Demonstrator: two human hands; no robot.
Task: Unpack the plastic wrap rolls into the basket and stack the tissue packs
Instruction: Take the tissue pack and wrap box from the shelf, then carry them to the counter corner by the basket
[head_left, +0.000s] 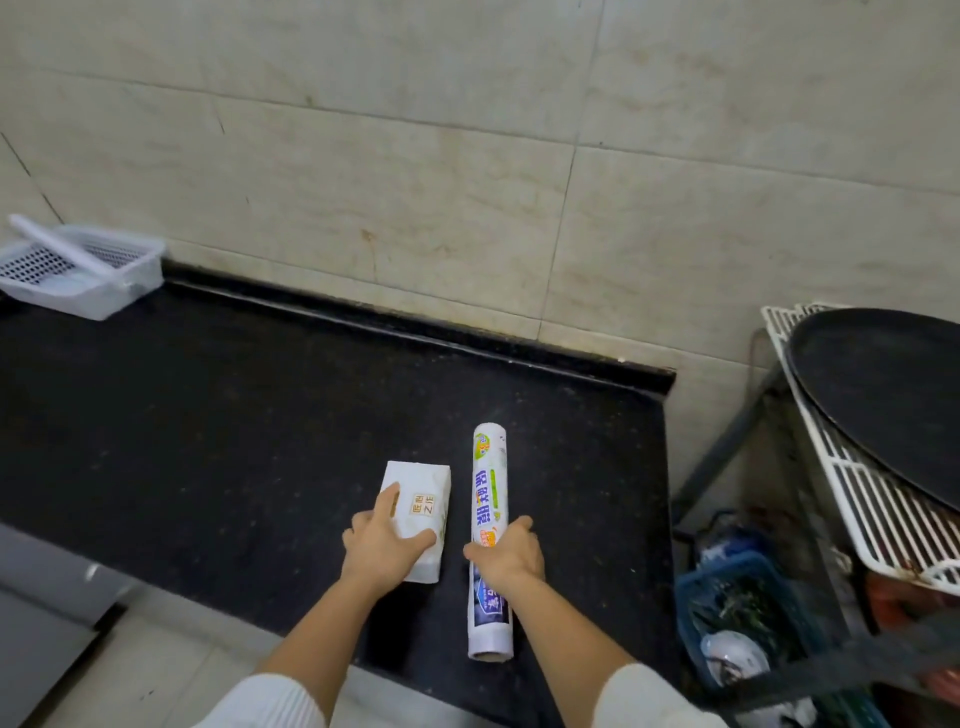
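- Left hand lies spread, fingers open, on the tissue pack.
- Right hand curls around the plastic wrap roll.
- Basket sits at ten o'clock on the tabletop.

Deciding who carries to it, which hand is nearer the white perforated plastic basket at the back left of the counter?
Left. The left hand rests on the white tissue pack, on the side toward the white perforated plastic basket; the right hand grips the plastic wrap roll farther right.

Your bench is speckled black. The tissue pack is white with a gold label; the roll white with blue lettering; the perforated basket white; both sleeves cream.
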